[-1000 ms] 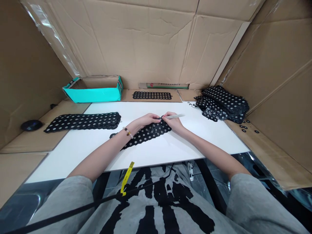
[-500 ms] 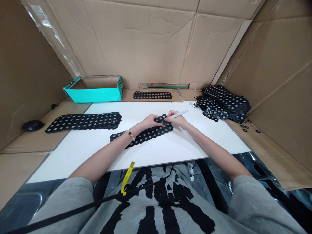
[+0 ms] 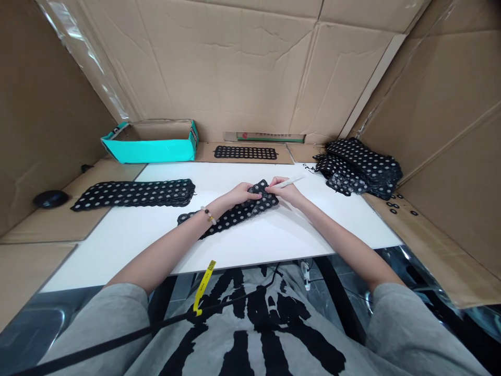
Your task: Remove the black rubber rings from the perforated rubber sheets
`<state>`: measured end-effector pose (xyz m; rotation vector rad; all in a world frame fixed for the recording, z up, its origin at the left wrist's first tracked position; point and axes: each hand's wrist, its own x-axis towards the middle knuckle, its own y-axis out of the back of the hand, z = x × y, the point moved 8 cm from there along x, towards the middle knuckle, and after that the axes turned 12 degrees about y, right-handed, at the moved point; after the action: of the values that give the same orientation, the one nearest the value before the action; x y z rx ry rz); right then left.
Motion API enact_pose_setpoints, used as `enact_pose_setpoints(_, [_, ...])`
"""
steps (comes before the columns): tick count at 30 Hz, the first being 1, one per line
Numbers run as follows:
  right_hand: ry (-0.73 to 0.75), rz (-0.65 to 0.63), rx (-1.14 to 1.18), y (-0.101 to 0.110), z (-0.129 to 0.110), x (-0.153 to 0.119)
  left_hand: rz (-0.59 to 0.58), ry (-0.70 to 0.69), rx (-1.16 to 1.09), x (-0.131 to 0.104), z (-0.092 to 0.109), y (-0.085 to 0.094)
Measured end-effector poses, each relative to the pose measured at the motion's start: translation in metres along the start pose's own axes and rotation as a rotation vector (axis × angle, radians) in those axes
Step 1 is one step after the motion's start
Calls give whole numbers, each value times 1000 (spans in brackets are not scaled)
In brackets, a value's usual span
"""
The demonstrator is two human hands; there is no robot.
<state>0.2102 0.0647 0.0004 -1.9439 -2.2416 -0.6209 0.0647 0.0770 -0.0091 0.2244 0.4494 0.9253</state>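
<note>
A black scallop-edged strip with rows of pale round dots or holes (image 3: 230,217) lies aslant on the white board, partly under my left forearm. My left hand (image 3: 241,193) grips it near its right end, thumb on top, where a corner is lifted or folded. Between the fingers of my right hand (image 3: 287,192) is a slim white pen-like tool (image 3: 290,181), its rear end pointing right. The tool's tip is hidden by my fingers, close to the strip's right end.
A neat stack of dotted strips (image 3: 135,195) lies left, a looser pile (image 3: 364,164) at the back right. A turquoise box (image 3: 151,151) stands back left. One strip (image 3: 245,152) rests on cardboard behind. Small black rings (image 3: 393,205) lie right, a dark round object (image 3: 50,198) far left.
Both hands stay nearly in place on the strip and the tool. The strip's lifted right corner sits slightly higher. The camera view has shifted a little.
</note>
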Motion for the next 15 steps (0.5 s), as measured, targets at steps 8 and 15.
enact_pose_setpoints(8, [56,47,-87,-3,-3,-4,34,22,0,2,-3,1])
enact_pose_setpoints(15, [150,108,-212,-7,-17,-7,-93,95,-157,9,-13,-1])
